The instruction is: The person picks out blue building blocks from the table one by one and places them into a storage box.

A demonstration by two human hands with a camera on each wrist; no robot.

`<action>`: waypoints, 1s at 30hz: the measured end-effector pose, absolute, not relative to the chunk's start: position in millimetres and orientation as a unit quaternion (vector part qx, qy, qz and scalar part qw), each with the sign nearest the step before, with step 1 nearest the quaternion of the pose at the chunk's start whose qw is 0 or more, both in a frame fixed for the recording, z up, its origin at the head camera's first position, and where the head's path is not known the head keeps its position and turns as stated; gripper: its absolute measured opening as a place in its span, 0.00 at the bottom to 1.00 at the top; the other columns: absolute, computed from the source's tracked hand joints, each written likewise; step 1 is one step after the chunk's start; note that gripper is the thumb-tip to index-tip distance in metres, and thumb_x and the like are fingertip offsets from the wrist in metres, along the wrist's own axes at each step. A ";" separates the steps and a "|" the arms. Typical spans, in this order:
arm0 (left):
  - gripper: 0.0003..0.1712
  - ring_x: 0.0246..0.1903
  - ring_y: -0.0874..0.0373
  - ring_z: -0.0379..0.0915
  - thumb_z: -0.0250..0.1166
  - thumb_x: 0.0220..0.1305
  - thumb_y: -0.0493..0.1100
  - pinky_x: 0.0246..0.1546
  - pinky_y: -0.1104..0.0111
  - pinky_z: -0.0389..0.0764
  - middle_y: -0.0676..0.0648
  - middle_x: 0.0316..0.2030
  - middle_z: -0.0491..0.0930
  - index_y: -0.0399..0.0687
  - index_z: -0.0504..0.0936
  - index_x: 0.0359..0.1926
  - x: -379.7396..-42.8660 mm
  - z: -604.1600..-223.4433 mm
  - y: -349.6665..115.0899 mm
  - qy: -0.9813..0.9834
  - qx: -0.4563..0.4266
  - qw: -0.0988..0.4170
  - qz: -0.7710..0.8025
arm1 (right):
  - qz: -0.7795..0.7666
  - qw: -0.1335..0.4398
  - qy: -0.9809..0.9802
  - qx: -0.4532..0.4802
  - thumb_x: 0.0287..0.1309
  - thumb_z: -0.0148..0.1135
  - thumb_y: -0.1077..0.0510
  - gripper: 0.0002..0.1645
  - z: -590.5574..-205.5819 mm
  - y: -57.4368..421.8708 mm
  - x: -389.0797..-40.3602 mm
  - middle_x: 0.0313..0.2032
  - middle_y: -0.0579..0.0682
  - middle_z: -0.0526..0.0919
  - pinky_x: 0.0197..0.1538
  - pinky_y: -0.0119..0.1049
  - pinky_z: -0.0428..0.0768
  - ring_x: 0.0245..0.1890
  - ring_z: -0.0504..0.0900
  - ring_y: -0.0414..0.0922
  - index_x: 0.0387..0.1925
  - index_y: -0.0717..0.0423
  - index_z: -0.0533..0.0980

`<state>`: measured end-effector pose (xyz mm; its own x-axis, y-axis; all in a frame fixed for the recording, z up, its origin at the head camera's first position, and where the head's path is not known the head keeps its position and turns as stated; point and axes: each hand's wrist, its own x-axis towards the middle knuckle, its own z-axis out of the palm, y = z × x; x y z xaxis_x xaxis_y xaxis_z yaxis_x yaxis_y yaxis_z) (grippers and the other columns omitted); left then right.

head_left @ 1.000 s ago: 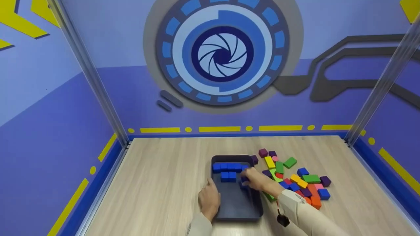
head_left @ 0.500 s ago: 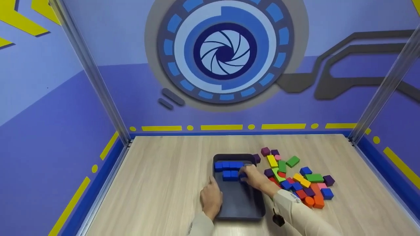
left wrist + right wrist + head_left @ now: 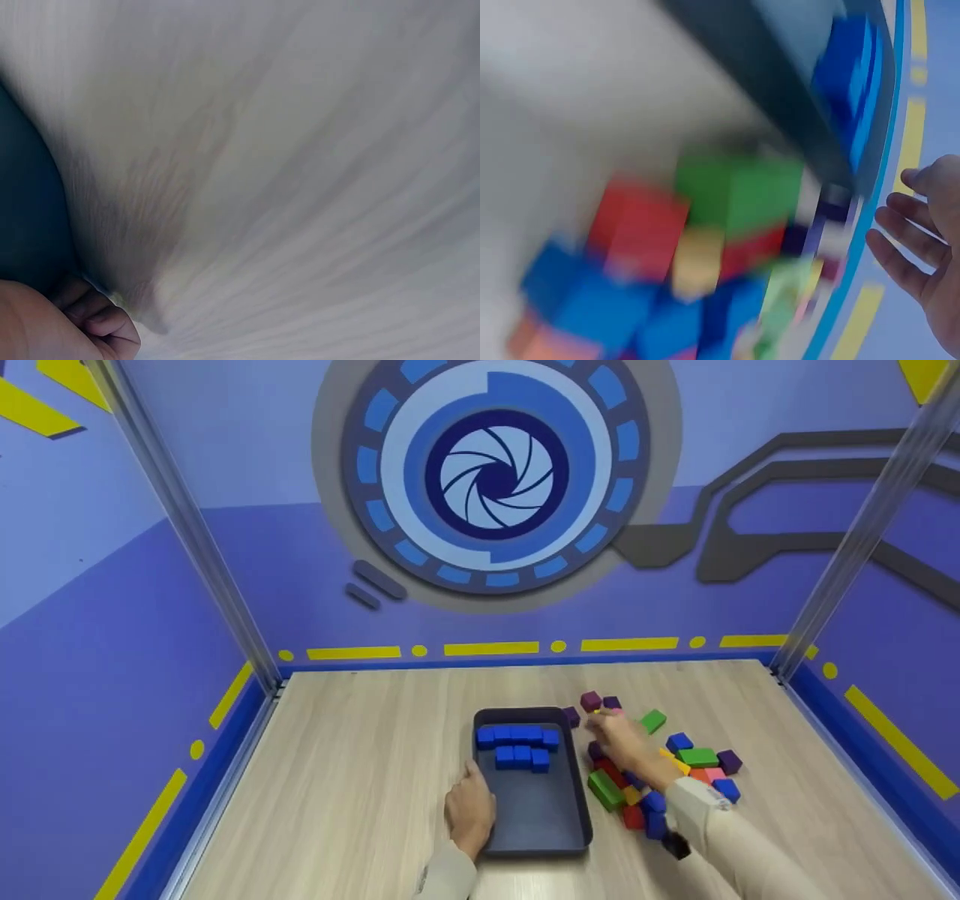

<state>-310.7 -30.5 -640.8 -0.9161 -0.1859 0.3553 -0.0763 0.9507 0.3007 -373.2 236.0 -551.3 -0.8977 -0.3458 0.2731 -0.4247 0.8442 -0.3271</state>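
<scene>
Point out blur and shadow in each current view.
Head view: small blue blocks inside the dark grey rectangular tray look fairly clear; left wrist view: the pale wood-grain tabletop looks smeared, shadowed near the left hand; right wrist view: the green rectangular block is badly blurred, the right hand sharper.

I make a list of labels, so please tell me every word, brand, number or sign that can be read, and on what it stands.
No text can be read.
Right sleeve: small mark near the cuff, too small and blurred.
Left sleeve: faint mark, also unreadable.
Back wall: graphic shapes only, no letters.
Blocks and tray: no lettering visible.
</scene>
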 end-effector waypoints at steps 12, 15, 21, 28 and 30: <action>0.31 0.22 0.48 0.84 0.78 0.50 0.41 0.21 0.58 0.79 0.42 0.22 0.83 0.35 0.75 0.53 -315.6 -638.8 -29.4 -0.970 0.075 0.188 -0.134 | 0.161 -0.041 -0.986 0.014 0.68 0.59 0.67 0.16 -567.7 351.0 -362.6 0.42 0.68 0.83 0.51 0.55 0.83 0.38 0.81 0.56 0.53 0.74 0.77; 0.29 0.21 0.48 0.83 0.77 0.51 0.40 0.20 0.58 0.78 0.43 0.21 0.83 0.36 0.75 0.51 -315.5 -638.4 -27.1 -0.970 0.077 0.191 -0.129 | 0.154 -0.020 -0.988 0.021 0.65 0.62 0.67 0.07 -572.1 355.0 -362.3 0.29 0.58 0.81 0.37 0.44 0.79 0.28 0.76 0.49 0.39 0.70 0.81; 0.28 0.21 0.48 0.83 0.78 0.50 0.40 0.20 0.58 0.78 0.43 0.21 0.82 0.38 0.74 0.48 -314.4 -639.9 -25.8 -0.969 0.080 0.195 -0.126 | 0.143 0.025 -0.989 0.018 0.63 0.66 0.66 0.08 -575.9 351.1 -364.8 0.26 0.57 0.80 0.33 0.41 0.74 0.25 0.75 0.49 0.33 0.71 0.81; 0.31 0.21 0.48 0.83 0.80 0.47 0.41 0.21 0.59 0.79 0.43 0.21 0.83 0.37 0.75 0.49 -311.1 -640.1 -26.2 -0.968 0.080 0.204 -0.119 | 0.136 0.037 -0.990 0.018 0.62 0.65 0.68 0.09 -577.2 347.8 -365.3 0.32 0.67 0.82 0.38 0.51 0.82 0.32 0.82 0.58 0.37 0.74 0.77; 0.30 0.21 0.48 0.84 0.81 0.46 0.42 0.21 0.59 0.79 0.43 0.21 0.83 0.38 0.75 0.47 -310.9 -639.3 -26.7 -0.968 0.083 0.207 -0.115 | 0.141 0.042 -0.989 0.025 0.61 0.64 0.70 0.12 -578.7 346.7 -365.4 0.38 0.72 0.82 0.44 0.56 0.83 0.38 0.84 0.64 0.43 0.76 0.76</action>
